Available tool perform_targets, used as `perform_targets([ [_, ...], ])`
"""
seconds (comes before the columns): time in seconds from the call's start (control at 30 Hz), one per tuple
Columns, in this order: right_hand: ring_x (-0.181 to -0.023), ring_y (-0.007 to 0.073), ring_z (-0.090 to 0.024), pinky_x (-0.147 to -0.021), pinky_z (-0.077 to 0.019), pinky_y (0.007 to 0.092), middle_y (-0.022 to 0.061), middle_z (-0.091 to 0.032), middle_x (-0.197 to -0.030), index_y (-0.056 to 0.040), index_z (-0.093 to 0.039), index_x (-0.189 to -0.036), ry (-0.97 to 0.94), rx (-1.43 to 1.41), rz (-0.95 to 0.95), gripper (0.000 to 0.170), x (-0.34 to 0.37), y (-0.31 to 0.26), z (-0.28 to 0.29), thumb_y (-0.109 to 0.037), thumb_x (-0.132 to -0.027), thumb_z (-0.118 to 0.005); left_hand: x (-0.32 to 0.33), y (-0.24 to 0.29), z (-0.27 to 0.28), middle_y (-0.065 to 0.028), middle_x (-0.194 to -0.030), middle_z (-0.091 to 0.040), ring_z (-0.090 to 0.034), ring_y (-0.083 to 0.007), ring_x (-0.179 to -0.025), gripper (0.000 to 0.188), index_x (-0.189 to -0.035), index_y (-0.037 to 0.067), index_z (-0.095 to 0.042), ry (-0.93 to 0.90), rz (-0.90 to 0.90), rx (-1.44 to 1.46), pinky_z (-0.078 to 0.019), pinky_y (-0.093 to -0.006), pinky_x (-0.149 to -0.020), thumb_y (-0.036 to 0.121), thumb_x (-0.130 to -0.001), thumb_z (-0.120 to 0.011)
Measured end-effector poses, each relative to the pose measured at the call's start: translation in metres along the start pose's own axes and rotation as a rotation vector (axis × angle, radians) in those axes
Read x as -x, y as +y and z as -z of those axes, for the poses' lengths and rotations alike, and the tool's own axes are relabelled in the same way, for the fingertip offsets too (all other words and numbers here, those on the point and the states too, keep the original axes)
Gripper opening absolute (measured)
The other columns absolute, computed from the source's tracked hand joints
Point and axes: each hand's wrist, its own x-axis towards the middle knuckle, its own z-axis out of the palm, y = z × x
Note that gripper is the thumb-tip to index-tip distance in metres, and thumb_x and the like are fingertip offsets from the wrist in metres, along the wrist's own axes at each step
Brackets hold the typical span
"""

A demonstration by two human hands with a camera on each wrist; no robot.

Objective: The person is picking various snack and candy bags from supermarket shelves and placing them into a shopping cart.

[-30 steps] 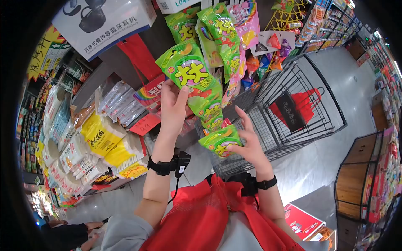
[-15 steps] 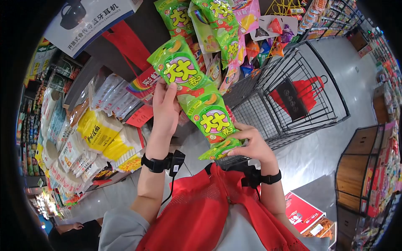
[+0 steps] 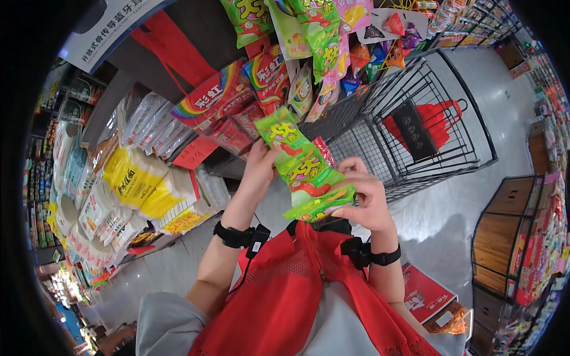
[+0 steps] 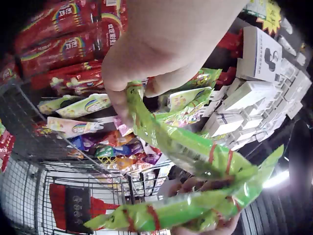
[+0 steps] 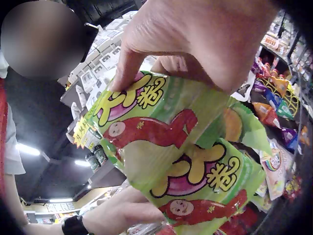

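A joined strip of green candy packets (image 3: 297, 148) hangs in front of the red vest, between both hands. My left hand (image 3: 261, 163) pinches the strip's edge near its upper end. Lower on the strip, my right hand (image 3: 369, 199) grips the bottom packets, which are folded over one another. In the left wrist view the strip (image 4: 195, 147) bends into a zigzag from the left fingers toward the right hand. Red gourd-shaped figures and yellow lettering on the packets (image 5: 151, 127) face the right wrist camera.
Behind the hands stands a shopping cart (image 3: 415, 166) with a red item in its child-seat area. Red rainbow candy bags (image 3: 214, 98) and more green packets (image 3: 249, 21) hang on the rack ahead. Noodle bags (image 3: 142, 187) are stacked at the left; a wooden display (image 3: 504, 237) stands right.
My left hand has come down with the strip's upper end, closer to the right hand. More of the strip now lies folded at my right hand, which has stayed low.
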Motion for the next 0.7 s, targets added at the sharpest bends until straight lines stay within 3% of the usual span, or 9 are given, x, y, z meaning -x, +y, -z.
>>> perform_targets([
  [0.03,-0.093,0.0246,-0.050,-0.083,-0.0370,0.0371,0.0070,-0.061,-0.079,-0.0001,-0.062,-0.083,-0.001,-0.002,-0.003,0.035,-0.002,-0.003,0.001,-0.017,-0.055,-0.076,0.000,-0.010,0.005,-0.0128,-0.120,-0.043,-0.048,-0.0202,-0.108,0.041,-0.124,0.001,-0.030,-0.091,0.024,-0.068,-0.0441,-0.0352,-0.085,0.016,-0.088,-0.045],
  [0.07,-0.098,0.0249,-0.048,-0.087,-0.0351,0.0378,0.0069,-0.062,-0.081,-0.0005,-0.063,-0.083,-0.007,0.118,0.022,0.035,-0.006,-0.007,0.002,-0.018,-0.056,-0.076,0.005,-0.021,0.007,-0.0150,-0.130,-0.033,-0.038,-0.0233,-0.118,0.057,-0.133,0.009,-0.014,0.176,0.162,-0.206,-0.0353,-0.0363,-0.093,0.018,-0.088,-0.048],
  [0.1,-0.104,0.0253,-0.047,-0.090,-0.0331,0.0384,0.0069,-0.062,-0.082,-0.0009,-0.063,-0.083,-0.013,0.237,0.048,0.035,-0.009,-0.008,0.003,-0.019,-0.056,-0.076,0.010,-0.025,0.004,-0.0150,-0.130,-0.033,-0.038,-0.0233,-0.118,0.057,-0.133,0.009,-0.014,0.178,0.165,-0.206,-0.0353,-0.0363,-0.093,0.018,-0.088,-0.048],
  [0.17,-0.108,0.0259,-0.046,-0.093,-0.0304,0.0395,0.0080,-0.062,-0.086,-0.0004,-0.063,-0.084,-0.008,0.250,0.039,0.035,-0.012,-0.004,0.003,-0.019,-0.057,-0.074,0.017,-0.031,-0.004,-0.0155,-0.136,-0.023,-0.031,-0.0247,-0.122,0.065,-0.135,0.010,-0.005,0.068,-0.146,-0.377,-0.0278,-0.0356,-0.098,0.020,-0.088,-0.048],
  [0.3,-0.101,0.0249,-0.051,-0.088,-0.0365,0.0359,0.0109,-0.060,-0.092,0.0013,-0.062,-0.085,0.116,0.029,-0.028,0.027,-0.015,-0.003,-0.006,-0.012,-0.062,-0.070,0.033,0.006,-0.021,-0.0143,-0.133,-0.030,-0.031,-0.0220,-0.123,0.058,-0.133,0.005,-0.019,-0.500,-0.095,-0.212,-0.0254,-0.0332,-0.099,0.021,-0.086,-0.050],
  [0.37,-0.099,0.0207,-0.051,-0.084,-0.0394,0.0322,0.0106,-0.058,-0.094,0.0037,-0.060,-0.088,0.263,-0.294,-0.246,0.028,-0.011,-0.005,-0.009,-0.009,-0.065,-0.069,0.034,-0.006,-0.018,-0.0138,-0.129,-0.037,-0.034,-0.0213,-0.121,0.061,-0.130,0.003,-0.027,-0.514,-0.184,-0.263,-0.0267,-0.0326,-0.098,0.022,-0.081,-0.058],
  [0.43,-0.094,0.0156,-0.051,-0.081,-0.0405,0.0284,0.0088,-0.057,-0.097,0.0055,-0.058,-0.095,0.280,-0.345,-0.257,0.031,-0.012,-0.009,-0.009,-0.006,-0.068,-0.067,0.033,-0.014,-0.014,-0.0133,-0.127,-0.040,-0.036,-0.0199,-0.119,0.069,-0.128,0.002,-0.030,-0.545,-0.356,-0.685,-0.0268,-0.0325,-0.098,0.025,-0.073,-0.067],
  [0.6,-0.084,0.0104,-0.054,-0.073,-0.0432,0.0234,0.0056,-0.058,-0.094,0.0047,-0.055,-0.101,0.297,-0.472,-0.218,0.032,-0.016,-0.008,-0.013,-0.003,-0.072,-0.064,0.026,-0.008,-0.036,-0.0107,-0.119,-0.048,-0.047,-0.0152,-0.106,0.065,-0.120,0.000,-0.038,-0.515,-0.224,-0.468,-0.0378,-0.0299,-0.089,0.009,-0.066,-0.072],
  [0.7,-0.081,0.0081,-0.054,-0.070,-0.0439,0.0227,0.0050,-0.060,-0.090,0.0043,-0.055,-0.101,0.165,-0.327,-0.343,0.032,-0.023,-0.020,-0.002,-0.006,-0.072,-0.065,0.018,-0.018,-0.032,-0.0082,-0.110,-0.054,-0.052,-0.0136,-0.099,0.056,-0.115,-0.001,-0.042,-0.475,-0.389,-0.553,-0.0416,-0.0287,-0.084,0.002,-0.067,-0.069],
])
